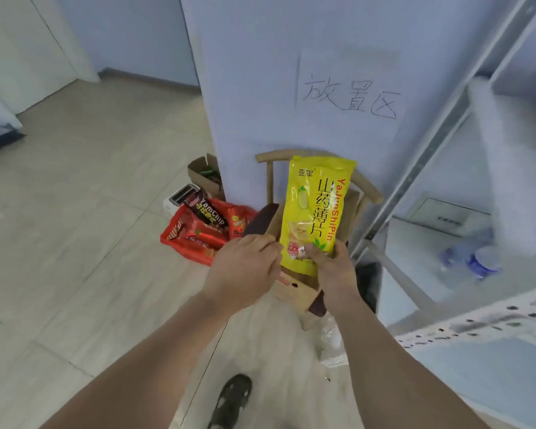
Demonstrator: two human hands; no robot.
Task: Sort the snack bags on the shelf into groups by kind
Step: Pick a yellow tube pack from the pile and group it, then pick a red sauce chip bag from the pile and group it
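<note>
A yellow snack bag [316, 209] with red and black lettering stands upright in front of me, over a wooden chair [367, 188]. My right hand [331, 261] grips its lower right corner, thumb on the front. My left hand [245, 267] rests against the bag's lower left edge with fingers curled; whether it grips the bag is unclear. On the floor to the left lies a pile of red and dark snack bags [203, 230], one marked YamChip.
A cardboard box [294, 292] sits on the chair under my hands. A white metal shelf [446, 187] stands at the right, with blue-and-white items low down. A brown box [205, 174] and a white appliance [180, 196] sit by the pillar. My shoe [232, 400] shows below.
</note>
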